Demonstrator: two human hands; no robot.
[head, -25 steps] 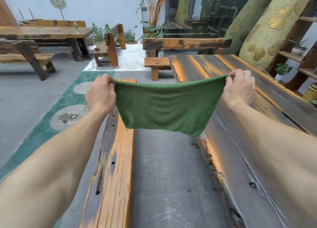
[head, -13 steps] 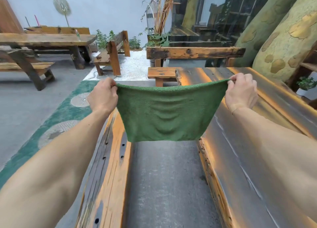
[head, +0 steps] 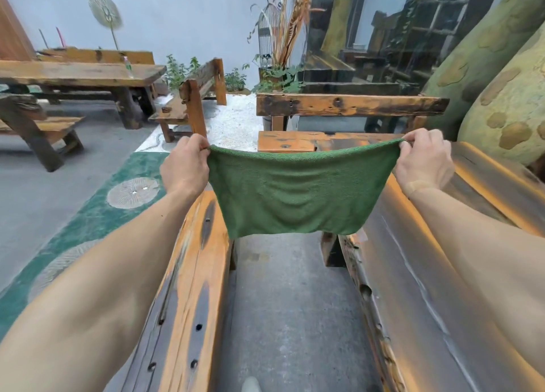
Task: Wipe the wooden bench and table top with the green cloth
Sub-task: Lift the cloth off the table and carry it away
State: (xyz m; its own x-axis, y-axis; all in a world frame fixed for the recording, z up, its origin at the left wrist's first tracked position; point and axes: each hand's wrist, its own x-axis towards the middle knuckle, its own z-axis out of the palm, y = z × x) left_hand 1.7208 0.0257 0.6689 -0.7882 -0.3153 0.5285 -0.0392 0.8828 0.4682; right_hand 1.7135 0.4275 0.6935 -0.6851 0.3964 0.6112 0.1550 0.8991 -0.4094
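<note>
The green cloth point(head: 295, 194) hangs spread out in the air in front of me. My left hand point(head: 184, 166) pinches its upper left corner and my right hand point(head: 424, 161) pinches its upper right corner. Below and to the left runs the long orange-and-black wooden bench point(head: 194, 288). To the right lies the dark, glossy wooden table top point(head: 418, 303). The cloth touches neither surface; it hangs over the gap between them and hides part of the bench's far end.
A grey floor strip point(head: 289, 303) runs between bench and table. A short bench with a backrest point(head: 348, 105) stands across the far end. A green rug point(head: 88, 223) lies left. More wooden tables and benches point(head: 76, 76) stand far left; large mottled shapes point(head: 501, 102) rise at right.
The view has tilted up and come forward along the gap, so the far bench looks nearer. Both hands keep the cloth stretched between them, now a little lower in view.
</note>
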